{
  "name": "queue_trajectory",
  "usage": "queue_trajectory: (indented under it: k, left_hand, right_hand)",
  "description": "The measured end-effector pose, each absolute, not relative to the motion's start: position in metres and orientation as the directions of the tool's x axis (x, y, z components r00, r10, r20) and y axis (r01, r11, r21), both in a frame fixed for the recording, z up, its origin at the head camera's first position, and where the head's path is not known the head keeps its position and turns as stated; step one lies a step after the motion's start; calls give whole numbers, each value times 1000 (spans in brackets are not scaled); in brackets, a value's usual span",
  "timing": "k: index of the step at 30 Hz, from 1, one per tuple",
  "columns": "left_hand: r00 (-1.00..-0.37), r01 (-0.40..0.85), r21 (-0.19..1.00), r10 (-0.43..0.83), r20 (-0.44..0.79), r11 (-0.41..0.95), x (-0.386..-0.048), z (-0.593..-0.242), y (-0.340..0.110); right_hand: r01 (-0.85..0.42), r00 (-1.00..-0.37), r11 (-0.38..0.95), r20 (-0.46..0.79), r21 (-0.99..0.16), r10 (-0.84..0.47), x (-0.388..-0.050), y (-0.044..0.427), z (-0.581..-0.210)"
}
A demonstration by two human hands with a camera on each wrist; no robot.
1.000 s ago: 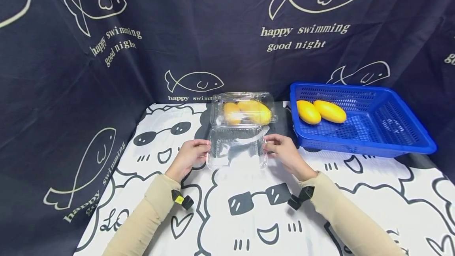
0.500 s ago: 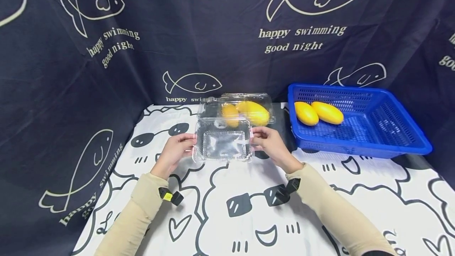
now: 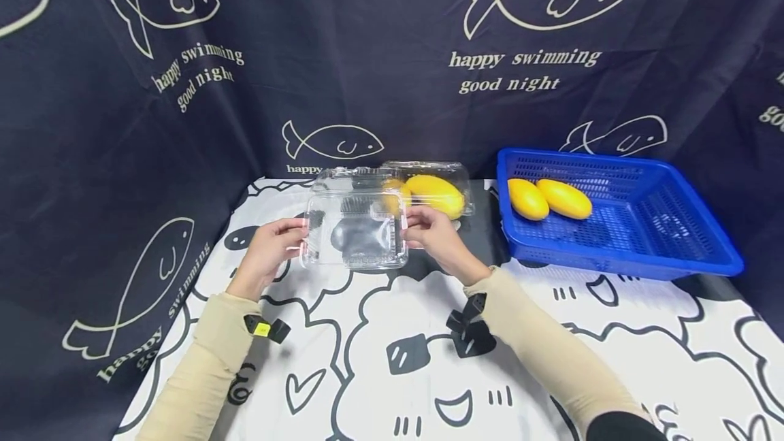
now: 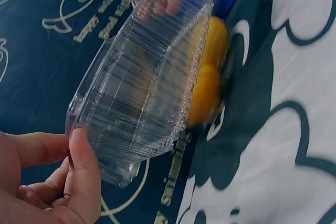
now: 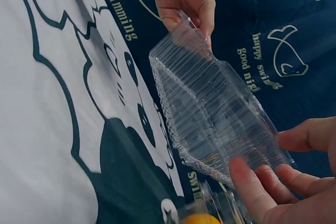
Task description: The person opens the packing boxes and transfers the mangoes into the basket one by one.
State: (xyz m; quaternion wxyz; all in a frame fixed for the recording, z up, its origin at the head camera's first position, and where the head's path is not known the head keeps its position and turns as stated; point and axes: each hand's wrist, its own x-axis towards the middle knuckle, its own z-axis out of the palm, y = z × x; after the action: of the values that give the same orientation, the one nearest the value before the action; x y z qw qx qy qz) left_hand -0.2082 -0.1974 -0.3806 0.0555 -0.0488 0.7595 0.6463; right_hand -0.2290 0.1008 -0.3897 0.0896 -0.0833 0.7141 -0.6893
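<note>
A clear plastic clamshell box hangs between both hands, its lid part raised at the back, with nothing inside. Its left edge is pinched between thumb and fingers of my left hand. On the opposite edge my right hand pinches the rim. The left wrist view shows the box's ribbed side lifted off the cloth, thumb and forefinger at the rim. Behind it, partly covered, a second clear box stands with yellow mangoes inside.
A blue perforated basket stands at the right, with two mangoes at its left end. A dark cloth with fish drawings hangs close behind. The white patterned cloth covers the table.
Both hands have carried the clamshell box to the left and lifted it from in front of the filled box. The filled box and the basket stay where they were.
</note>
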Motion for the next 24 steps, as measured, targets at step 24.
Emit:
queue_trajectory:
  k: [24]
  left_hand:
    - [-971,-177,957,-197,-132,229,-215,-393,-256]
  right_hand:
    - [95,-979,42,-101,-995,-177,-248,10,-404]
